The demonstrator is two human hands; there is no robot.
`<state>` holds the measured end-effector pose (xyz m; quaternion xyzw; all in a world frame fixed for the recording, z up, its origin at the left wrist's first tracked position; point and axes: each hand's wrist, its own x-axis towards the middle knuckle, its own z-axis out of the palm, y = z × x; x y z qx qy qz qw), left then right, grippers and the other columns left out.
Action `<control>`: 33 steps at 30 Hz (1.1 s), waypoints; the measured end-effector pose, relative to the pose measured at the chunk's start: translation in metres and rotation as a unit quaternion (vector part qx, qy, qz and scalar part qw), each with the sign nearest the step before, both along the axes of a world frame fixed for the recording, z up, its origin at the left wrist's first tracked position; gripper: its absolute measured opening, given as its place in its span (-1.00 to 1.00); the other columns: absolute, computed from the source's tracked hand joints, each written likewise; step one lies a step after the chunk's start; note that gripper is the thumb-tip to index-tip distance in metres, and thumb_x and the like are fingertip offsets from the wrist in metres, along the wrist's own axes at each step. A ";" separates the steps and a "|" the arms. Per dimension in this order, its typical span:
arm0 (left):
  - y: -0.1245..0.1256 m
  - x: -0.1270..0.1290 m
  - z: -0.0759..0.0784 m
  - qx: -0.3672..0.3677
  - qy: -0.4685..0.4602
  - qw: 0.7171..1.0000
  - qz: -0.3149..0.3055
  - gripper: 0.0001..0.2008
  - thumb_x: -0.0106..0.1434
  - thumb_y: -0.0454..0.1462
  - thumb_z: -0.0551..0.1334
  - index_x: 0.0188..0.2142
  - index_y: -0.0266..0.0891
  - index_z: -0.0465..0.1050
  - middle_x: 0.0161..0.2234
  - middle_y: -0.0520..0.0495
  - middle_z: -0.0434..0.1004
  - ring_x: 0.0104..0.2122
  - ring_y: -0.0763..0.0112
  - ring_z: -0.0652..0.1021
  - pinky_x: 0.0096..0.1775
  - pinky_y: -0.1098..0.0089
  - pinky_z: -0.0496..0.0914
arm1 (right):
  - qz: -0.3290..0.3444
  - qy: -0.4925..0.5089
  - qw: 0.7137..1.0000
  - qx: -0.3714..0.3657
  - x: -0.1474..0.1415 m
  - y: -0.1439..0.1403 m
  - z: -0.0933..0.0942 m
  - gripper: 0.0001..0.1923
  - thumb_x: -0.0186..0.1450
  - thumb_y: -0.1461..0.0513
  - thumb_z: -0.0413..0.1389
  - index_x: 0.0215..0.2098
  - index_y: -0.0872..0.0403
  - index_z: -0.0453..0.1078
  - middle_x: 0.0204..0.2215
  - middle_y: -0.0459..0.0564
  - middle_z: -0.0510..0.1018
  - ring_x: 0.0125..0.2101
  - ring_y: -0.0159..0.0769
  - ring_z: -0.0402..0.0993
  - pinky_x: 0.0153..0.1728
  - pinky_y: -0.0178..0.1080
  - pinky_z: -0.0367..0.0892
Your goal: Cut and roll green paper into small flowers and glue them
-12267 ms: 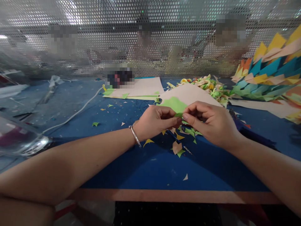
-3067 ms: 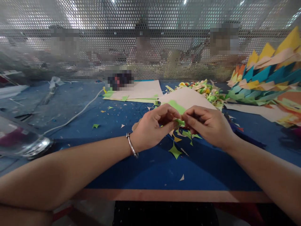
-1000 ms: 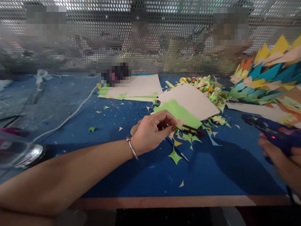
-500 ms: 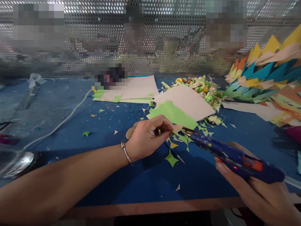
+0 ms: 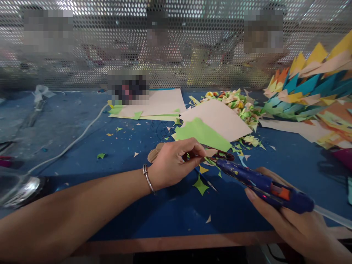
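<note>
The thumb and forefinger of the left hand (image 5: 172, 163) pinch a small paper piece (image 5: 211, 152) above the near middle of the table. It is pale peach on its upper part with green along the lower edge, and its peach end sticks out to the right of the fingertips; its exact folds are too small to make out.

The right hand (image 5: 288, 220) grips a hot glue gun (image 5: 261, 183) from below, fingers wrapped around its dark blue body. The body is flecked with specks, with an orange part set in its side, a small red light glowing and a translucent glue stick (image 5: 332, 216) protruding at the rear. Its nozzle points left, right at the paper piece; whether they touch cannot be told.

Just beyond the left hand lie a green sheet (image 5: 200, 132) and, partly under it, a pale pink sheet (image 5: 217, 117). A green four-pointed scrap (image 5: 200, 185) lies nearer. Farther right sits a heap of curled paper pieces (image 5: 242, 102), then a layered paper construction (image 5: 316, 84) with yellow, teal and orange points.
</note>
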<state>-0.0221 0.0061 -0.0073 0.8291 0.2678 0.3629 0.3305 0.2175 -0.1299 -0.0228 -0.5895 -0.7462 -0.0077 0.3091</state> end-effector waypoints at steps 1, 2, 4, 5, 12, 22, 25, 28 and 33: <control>0.000 0.000 0.000 -0.003 0.001 1.000 0.000 -0.90 0.22 -0.40 0.23 -0.35 -0.18 0.49 -0.40 0.05 0.64 -0.44 0.53 0.56 -0.36 0.49 0.46 | 0.001 0.007 1.000 -0.005 0.000 0.000 0.000 -0.76 0.41 0.09 0.02 -0.31 -0.06 0.49 -0.46 -0.01 0.54 -0.39 -0.16 0.54 -0.44 -0.23 0.46; 0.000 0.000 0.000 -0.005 0.001 1.000 -0.001 -0.90 0.22 -0.40 0.23 -0.35 -0.17 0.49 -0.40 0.05 0.64 -0.45 0.53 0.56 -0.36 0.49 0.46 | 0.002 0.012 1.000 -0.009 0.001 0.000 -0.001 -0.75 0.40 0.09 0.02 -0.31 -0.06 0.50 -0.46 -0.01 0.54 -0.39 -0.15 0.54 -0.43 -0.22 0.47; 0.000 0.000 0.000 -0.007 0.002 1.000 -0.001 -0.90 0.23 -0.39 0.23 -0.35 -0.18 0.49 -0.41 0.04 0.64 -0.46 0.53 0.55 -0.37 0.50 0.45 | 0.003 0.020 1.000 -0.012 0.001 -0.001 -0.003 -0.75 0.40 0.09 0.01 -0.31 -0.07 0.50 -0.46 -0.01 0.54 -0.38 -0.14 0.55 -0.42 -0.22 0.47; 0.000 0.000 0.000 -0.006 0.003 1.000 -0.002 -0.91 0.23 -0.39 0.23 -0.35 -0.18 0.49 -0.41 0.04 0.64 -0.46 0.53 0.55 -0.37 0.50 0.45 | 0.002 0.021 1.000 -0.012 0.001 -0.001 -0.004 -0.75 0.40 0.09 0.02 -0.32 -0.07 0.50 -0.46 0.00 0.54 -0.37 -0.14 0.55 -0.42 -0.22 0.47; 0.000 0.001 -0.001 -0.009 -0.002 1.000 -0.005 -0.92 0.23 -0.38 0.24 -0.34 -0.19 0.49 -0.38 0.04 0.65 -0.42 0.52 0.57 -0.34 0.50 0.47 | 0.016 0.031 0.999 -0.015 -0.002 0.000 -0.001 -0.78 0.42 0.11 0.02 -0.31 -0.02 0.44 -0.38 0.02 0.55 -0.35 -0.15 0.57 -0.39 -0.22 0.47; 0.000 0.000 -0.001 -0.011 -0.009 1.000 0.003 -0.93 0.24 -0.36 0.22 -0.34 -0.18 0.48 -0.39 0.03 0.65 -0.45 0.53 0.54 -0.35 0.47 0.44 | 0.038 0.051 0.998 -0.030 -0.004 0.004 0.005 -0.87 0.38 0.19 0.07 -0.35 -0.04 0.36 -0.45 -0.06 0.52 -0.48 -0.24 0.52 -0.52 -0.27 0.40; 0.000 0.000 -0.002 -0.007 -0.008 1.000 0.014 -0.94 0.24 -0.34 0.24 -0.35 -0.18 0.48 -0.40 0.03 0.64 -0.47 0.53 0.54 -0.38 0.46 0.42 | 0.052 0.038 0.998 -0.028 -0.001 0.005 0.005 -0.88 0.37 0.21 0.06 -0.34 -0.04 0.36 -0.45 -0.06 0.53 -0.48 -0.24 0.52 -0.52 -0.28 0.41; 0.000 0.000 -0.003 -0.006 -0.011 1.000 0.021 -0.94 0.23 -0.34 0.24 -0.35 -0.17 0.48 -0.42 0.04 0.62 -0.49 0.53 0.52 -0.40 0.47 0.41 | 0.060 0.024 0.998 -0.009 0.001 0.006 0.004 -0.92 0.36 0.22 0.07 -0.31 -0.03 0.37 -0.42 -0.05 0.54 -0.46 -0.23 0.54 -0.49 -0.29 0.43; 0.000 0.001 -0.003 0.001 -0.041 0.999 0.015 -0.93 0.25 -0.37 0.23 -0.34 -0.18 0.47 -0.43 0.05 0.59 -0.48 0.56 0.51 -0.41 0.50 0.41 | 0.063 0.013 0.998 0.006 0.003 0.004 0.004 -0.95 0.34 0.26 0.07 -0.29 -0.04 0.35 -0.41 -0.06 0.54 -0.47 -0.25 0.54 -0.51 -0.31 0.43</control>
